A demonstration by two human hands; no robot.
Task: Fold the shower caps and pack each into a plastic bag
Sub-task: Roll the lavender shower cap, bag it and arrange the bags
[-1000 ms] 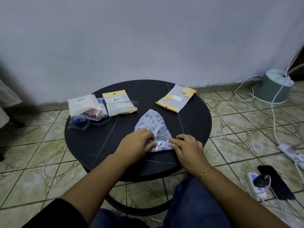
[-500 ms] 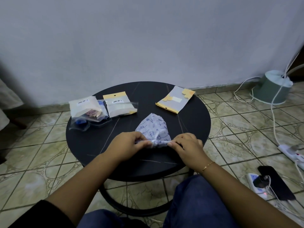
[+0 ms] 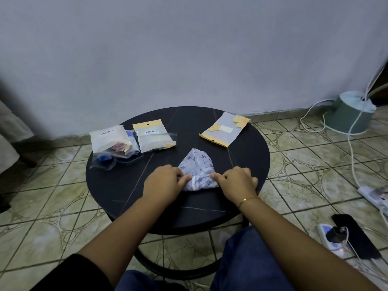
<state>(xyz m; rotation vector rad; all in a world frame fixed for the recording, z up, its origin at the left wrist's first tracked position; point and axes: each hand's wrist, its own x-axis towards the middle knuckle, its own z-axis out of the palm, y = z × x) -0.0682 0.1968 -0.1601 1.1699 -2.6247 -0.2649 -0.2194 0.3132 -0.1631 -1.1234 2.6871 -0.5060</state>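
- Head view: your left hand (image 3: 162, 181) and right hand (image 3: 236, 181) each pinch the near edge of the shower cap (image 3: 197, 166) at centre frame on the desk (image 3: 117, 185). A moment ago that edge lay flat; now it is rolled over, so folding is under way.
- Upper left, filled plastic bags (image 3: 114, 143) hold packed caps; upper right, an empty bag (image 3: 224, 129) lies flat, waiting.

Both forearms are extended forward; the left hand (image 3: 162, 181) and right hand (image 3: 236, 182) are held knuckles-up, fingers curled inward.
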